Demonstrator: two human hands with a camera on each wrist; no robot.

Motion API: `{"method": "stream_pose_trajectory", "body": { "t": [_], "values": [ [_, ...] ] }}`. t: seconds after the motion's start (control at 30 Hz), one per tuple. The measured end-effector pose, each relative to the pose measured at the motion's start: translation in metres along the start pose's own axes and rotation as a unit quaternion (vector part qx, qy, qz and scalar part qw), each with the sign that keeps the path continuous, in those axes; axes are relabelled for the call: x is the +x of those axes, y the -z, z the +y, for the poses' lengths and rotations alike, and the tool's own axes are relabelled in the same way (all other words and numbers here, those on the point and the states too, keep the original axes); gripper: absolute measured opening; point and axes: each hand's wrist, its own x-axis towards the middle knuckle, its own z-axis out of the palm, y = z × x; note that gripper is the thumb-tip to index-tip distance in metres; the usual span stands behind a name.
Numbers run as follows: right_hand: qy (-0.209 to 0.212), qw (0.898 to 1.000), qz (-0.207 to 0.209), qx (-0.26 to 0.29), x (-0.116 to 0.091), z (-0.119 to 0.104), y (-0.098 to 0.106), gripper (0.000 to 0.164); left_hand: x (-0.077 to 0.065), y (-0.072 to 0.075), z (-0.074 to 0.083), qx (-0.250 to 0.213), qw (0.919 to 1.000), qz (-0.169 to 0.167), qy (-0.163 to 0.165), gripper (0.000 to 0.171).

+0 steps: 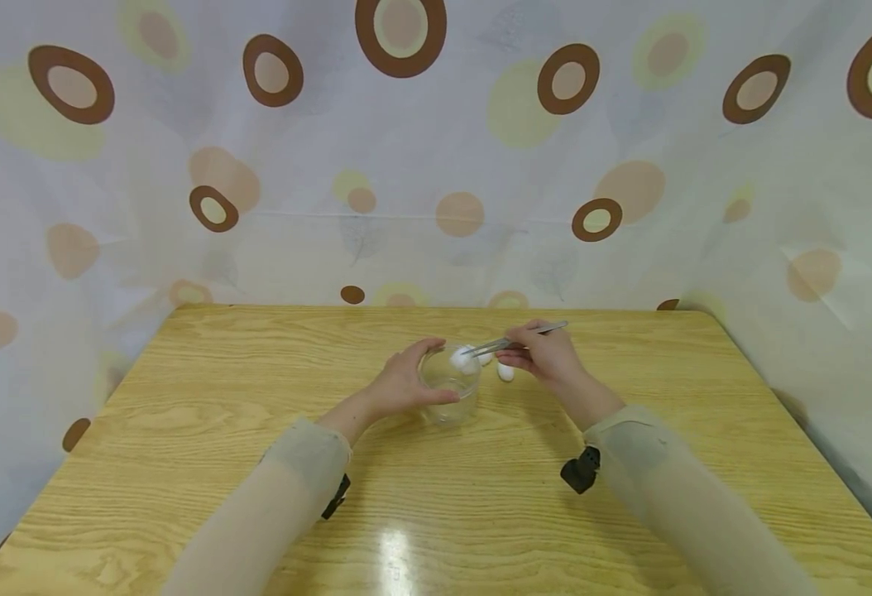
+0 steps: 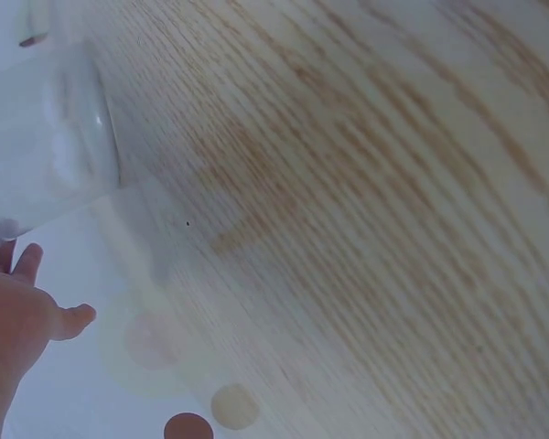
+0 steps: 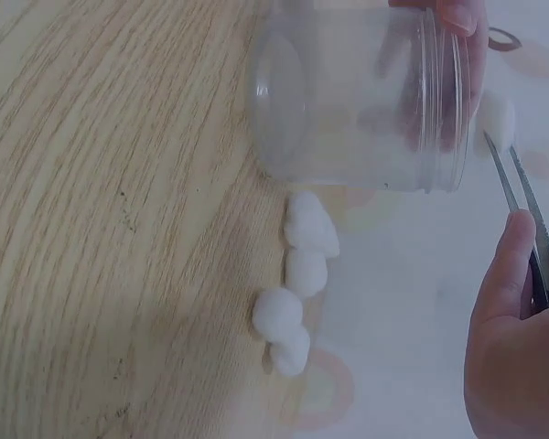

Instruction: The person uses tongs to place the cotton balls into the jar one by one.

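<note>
Both hands are occupied above the wooden counter. A clear plastic jar is gripped by the left hand, whose fingers are curled round its side, at the middle of the counter. Metal tweezers are pinched in the right hand, and a white cotton ball is clamped at their tips, right at the jar's open mouth. More cotton balls are seen lying on the counter just beside the jar.

Light wood-grain table w/ glare spot; pale curtain w/ brown, tan circles behind.
</note>
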Motion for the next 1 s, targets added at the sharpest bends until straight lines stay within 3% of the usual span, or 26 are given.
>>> {"method": "stream_pose_trajectory", "body": {
  "t": [0.57, 0.83, 1.0],
  "values": [
    [-0.002, 1.000, -0.003, -0.009, 0.0000, 0.0029, -0.0080, 0.014, -0.0002, 0.0006, 0.0019, -0.004, 1.0000, -0.006, 0.006, 0.085],
    [0.023, 0.998, -0.007, -0.050, 0.0004, 0.0046, -0.0070, 0.011, 0.0005, 0.0009, 0.0004, -0.006, 0.9999, -0.009, 0.009, 0.085],
    [0.028, 0.998, -0.009, -0.050, -0.0010, 0.0017, -0.0056, 0.012, -0.0001, 0.0013, 0.0010, -0.013, 0.9998, -0.007, 0.010, 0.085]
  ]
}}
